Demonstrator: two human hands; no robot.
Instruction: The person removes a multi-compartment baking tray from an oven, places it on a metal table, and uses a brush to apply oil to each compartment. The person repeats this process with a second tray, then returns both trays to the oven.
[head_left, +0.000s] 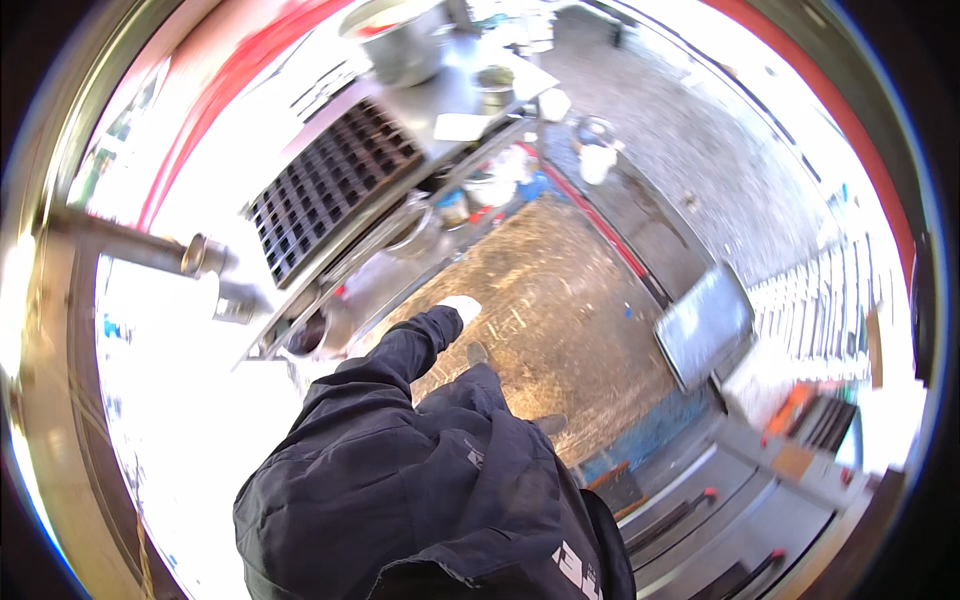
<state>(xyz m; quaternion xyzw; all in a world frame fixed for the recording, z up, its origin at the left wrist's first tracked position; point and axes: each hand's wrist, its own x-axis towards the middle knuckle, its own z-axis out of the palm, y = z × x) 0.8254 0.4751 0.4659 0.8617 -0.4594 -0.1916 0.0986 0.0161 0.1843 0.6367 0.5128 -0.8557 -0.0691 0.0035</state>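
My left hand (461, 307), at the end of a black sleeve, hangs over a worn wooden floor board (570, 300). It is washed out by glare and its fingers are unclear; nothing shows plainly in it. My right hand is out of view. Nearest to the left hand is a steel worktable (427, 161). On its top lies a dark griddle or mould plate (337, 191) with rows of square hollows. Behind that stands a large metal pot (401, 52), near a smaller metal container (495, 86) and a white flat piece (460, 127).
Pots and tubs, one a metal pot (322, 330), fill the table's lower shelf. A red edge strip (596, 221) borders the board. To the right stands a metal-topped box (705, 326). A steel appliance with drawers or doors (720, 502) sits at lower right.
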